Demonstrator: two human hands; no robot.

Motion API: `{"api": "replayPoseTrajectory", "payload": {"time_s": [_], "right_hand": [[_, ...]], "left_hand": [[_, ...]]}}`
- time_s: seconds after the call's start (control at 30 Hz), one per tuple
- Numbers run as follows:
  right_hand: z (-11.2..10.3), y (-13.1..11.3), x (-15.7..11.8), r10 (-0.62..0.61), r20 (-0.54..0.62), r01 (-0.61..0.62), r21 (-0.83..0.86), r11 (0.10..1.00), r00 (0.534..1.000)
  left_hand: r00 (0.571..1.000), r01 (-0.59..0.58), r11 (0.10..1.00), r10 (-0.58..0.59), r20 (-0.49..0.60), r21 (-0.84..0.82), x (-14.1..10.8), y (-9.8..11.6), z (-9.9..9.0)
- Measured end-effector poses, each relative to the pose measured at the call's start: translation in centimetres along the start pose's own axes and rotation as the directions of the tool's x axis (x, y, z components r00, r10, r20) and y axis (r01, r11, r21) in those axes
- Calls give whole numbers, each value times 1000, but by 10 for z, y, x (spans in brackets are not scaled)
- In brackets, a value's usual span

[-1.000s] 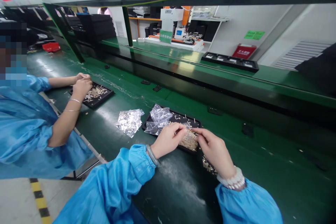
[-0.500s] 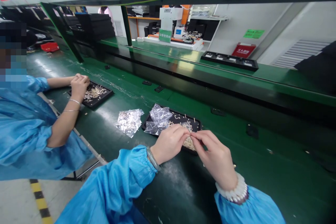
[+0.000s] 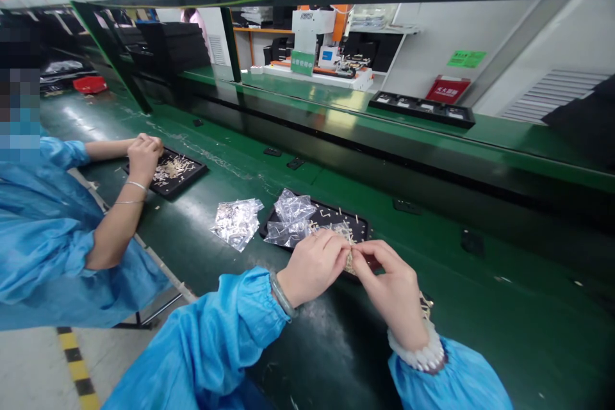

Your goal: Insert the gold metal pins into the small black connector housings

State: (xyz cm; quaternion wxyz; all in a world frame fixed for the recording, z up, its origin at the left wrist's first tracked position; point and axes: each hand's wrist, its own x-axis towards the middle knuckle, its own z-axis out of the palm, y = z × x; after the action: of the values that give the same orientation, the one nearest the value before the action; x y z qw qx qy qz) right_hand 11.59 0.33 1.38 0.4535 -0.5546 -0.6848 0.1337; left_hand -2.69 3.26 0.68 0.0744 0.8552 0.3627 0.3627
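Observation:
My left hand [image 3: 318,262] and my right hand [image 3: 389,285] meet over the front edge of a black tray [image 3: 331,213]. The fingers of both are closed in a pinch, tip to tip; whatever lies between them is too small to make out. Many small cream-coloured strips [image 3: 350,264] lie in the tray, partly hidden under my fingers. Clear plastic bags [image 3: 292,206] rest on the tray's left part. Left of the tray, a clear bag of small parts [image 3: 237,223] lies flat on the green bench [image 3: 202,243].
To the left a co-worker's hands [image 3: 145,155] work over another black tray [image 3: 185,180] of small strips. Small dark pieces [image 3: 406,206] lie along the bench's back. A slotted black tray [image 3: 423,109] and a white machine [image 3: 312,45] stand behind the bench.
My right hand has shifted slightly left and its fingers have bent more. Both hands stay pinched together over the tray, and the small pieces at my right wrist show more.

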Motion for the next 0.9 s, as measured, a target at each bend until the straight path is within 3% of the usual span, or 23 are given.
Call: {"api": "replayPoseTrajectory", "payload": {"time_s": [0.23, 0.43, 0.53, 0.63, 0.7, 0.8, 0.9], "right_hand": [[1, 3, -1, 19, -12, -19, 51, 999, 1000], [-2, 4, -3, -90, 31, 94, -142, 985, 995], [-3, 1, -3, -122, 17, 123, -215, 969, 992], [-3, 0, -2, -63, 24, 65, -104, 992, 998], [-1, 0, -2, 36, 46, -37, 39, 999, 998], [2, 3, -2, 209, 88, -225, 270, 936, 974], [3, 8, -2, 304, 66, -304, 397, 866, 951]], "left_hand": [[996, 82, 982, -89, -33, -169, -2, -3, 2], [998, -67, 998, 67, -11, 10, 1, -5, -1], [996, -90, 996, 90, 12, 25, 1, -6, 0], [1000, -29, 996, 28, -12, -89, 0, -4, 1], [999, 35, 977, -43, -33, -209, 1, -3, 0], [984, 164, 914, -176, 1, -372, 3, -1, -2], [951, 298, 825, -301, 73, -480, 4, -1, -4]]}}
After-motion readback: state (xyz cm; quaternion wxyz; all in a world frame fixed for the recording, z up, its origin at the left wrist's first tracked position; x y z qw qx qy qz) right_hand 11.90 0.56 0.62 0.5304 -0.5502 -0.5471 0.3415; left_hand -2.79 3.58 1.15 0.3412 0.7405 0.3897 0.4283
